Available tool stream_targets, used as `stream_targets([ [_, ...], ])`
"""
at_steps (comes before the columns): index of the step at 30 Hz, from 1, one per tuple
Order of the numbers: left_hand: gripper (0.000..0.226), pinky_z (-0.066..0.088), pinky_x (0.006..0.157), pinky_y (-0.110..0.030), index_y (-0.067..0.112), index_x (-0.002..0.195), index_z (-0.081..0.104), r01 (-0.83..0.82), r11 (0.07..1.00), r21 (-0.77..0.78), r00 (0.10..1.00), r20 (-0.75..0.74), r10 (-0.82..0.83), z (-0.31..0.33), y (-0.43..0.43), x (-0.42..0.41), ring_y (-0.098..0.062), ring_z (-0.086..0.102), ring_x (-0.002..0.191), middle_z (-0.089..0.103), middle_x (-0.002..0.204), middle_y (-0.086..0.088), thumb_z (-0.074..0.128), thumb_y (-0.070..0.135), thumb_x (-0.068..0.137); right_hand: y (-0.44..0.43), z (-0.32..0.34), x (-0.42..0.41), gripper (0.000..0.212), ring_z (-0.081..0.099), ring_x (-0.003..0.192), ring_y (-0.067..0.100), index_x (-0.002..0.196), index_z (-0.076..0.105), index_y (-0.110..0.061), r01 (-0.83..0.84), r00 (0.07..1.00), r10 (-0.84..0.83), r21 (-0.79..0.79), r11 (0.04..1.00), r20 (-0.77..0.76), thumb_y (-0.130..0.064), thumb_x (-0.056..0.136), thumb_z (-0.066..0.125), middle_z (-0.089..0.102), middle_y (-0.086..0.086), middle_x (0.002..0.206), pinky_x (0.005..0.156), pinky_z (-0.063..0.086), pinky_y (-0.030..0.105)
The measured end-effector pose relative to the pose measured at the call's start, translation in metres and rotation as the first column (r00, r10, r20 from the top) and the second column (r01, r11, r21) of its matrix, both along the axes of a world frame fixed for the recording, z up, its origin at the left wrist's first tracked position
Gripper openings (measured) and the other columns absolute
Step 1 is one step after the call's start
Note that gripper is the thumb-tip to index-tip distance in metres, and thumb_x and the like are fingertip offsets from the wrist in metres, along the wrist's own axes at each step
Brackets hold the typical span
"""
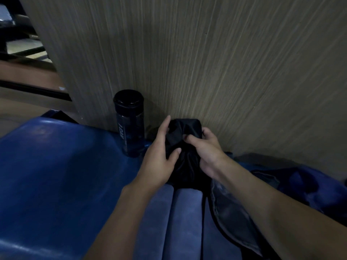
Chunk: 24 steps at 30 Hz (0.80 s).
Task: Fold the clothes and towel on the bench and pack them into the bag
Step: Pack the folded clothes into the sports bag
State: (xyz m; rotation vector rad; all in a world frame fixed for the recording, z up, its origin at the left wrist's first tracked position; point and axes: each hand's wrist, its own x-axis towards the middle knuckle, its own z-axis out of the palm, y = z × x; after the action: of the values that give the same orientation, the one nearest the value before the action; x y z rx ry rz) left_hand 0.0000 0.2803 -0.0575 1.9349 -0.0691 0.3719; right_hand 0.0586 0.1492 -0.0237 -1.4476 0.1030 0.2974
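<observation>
Clasping the soft, probably light black bag (187,126), the left hand (159,156) wraps its side while the right hand (208,151) fingers (191,138) pinch bunched fabric between them.

place: looks like a dim gym or changing area
seat: blue padded bench (56,166)
behind the bench: wood-grain panel wall (206,62)
on the bench: dark water bottle (129,124), against that wall
</observation>
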Motion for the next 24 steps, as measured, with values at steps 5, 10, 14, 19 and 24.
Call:
stream_targets([
  [5,0.079,0.036,0.117,-0.033,0.039,0.153,0.023,0.048,0.991,-0.122,0.996,0.082,-0.038,0.036,-0.015,-0.006,0.007,0.038,0.137,0.041,0.151,0.014,0.069,0.020,0.092,-0.015,0.035,-0.018,0.028,0.070,0.098,0.030,0.111,0.056,-0.007,0.108,0.984,-0.113,0.046,0.993,0.135,-0.003,0.086,0.067,0.069,0.019,0.107,0.085,0.058,0.047],
  [10,0.110,0.031,0.116,-0.028,0.043,0.154,0.010,0.019,0.996,-0.083,0.999,0.044,-0.015,0.068,-0.028,-0.026,0.004,0.023,0.144,0.019,0.158,0.019,0.080,0.057,0.071,-0.047,0.079,-0.048,0.028,0.070,0.098,0.029,0.111,0.054,-0.007,0.185,0.954,-0.215,0.150,0.971,0.211,-0.002,0.087,0.068,0.070,0.018,0.107,0.088,0.057,0.050],
  [14,0.122,0.042,0.095,-0.005,0.042,0.156,0.012,0.155,0.968,-0.199,0.980,-0.090,-0.176,0.094,-0.049,-0.050,0.022,0.042,0.121,0.040,0.142,0.030,0.083,0.057,0.058,-0.080,0.103,-0.085,0.032,0.070,0.099,0.027,0.118,0.054,-0.006,0.243,0.938,-0.286,0.220,0.945,0.196,-0.005,0.089,0.067,0.070,0.016,0.109,0.088,0.057,0.049],
  [19,0.075,0.051,0.083,-0.011,0.029,0.137,0.050,0.347,0.919,-0.185,0.920,-0.121,-0.372,0.127,-0.089,-0.078,0.008,0.062,0.107,0.067,0.118,0.019,0.087,0.030,0.072,-0.121,0.113,-0.131,0.034,0.068,0.102,0.033,0.121,0.051,-0.002,0.357,0.905,-0.410,0.319,0.878,0.114,-0.005,0.090,0.065,0.068,0.021,0.114,0.086,0.055,0.054],
  [24,0.036,0.050,0.079,-0.013,0.020,0.111,0.065,0.382,0.924,0.003,0.923,-0.040,-0.382,0.137,-0.131,-0.100,-0.005,0.067,0.093,0.072,0.100,0.003,0.076,0.002,0.081,-0.173,0.110,-0.178,0.037,0.069,0.100,0.029,0.120,0.051,-0.005,0.387,0.893,-0.443,0.370,0.845,0.079,0.000,0.087,0.067,0.069,0.018,0.113,0.082,0.059,0.043],
])
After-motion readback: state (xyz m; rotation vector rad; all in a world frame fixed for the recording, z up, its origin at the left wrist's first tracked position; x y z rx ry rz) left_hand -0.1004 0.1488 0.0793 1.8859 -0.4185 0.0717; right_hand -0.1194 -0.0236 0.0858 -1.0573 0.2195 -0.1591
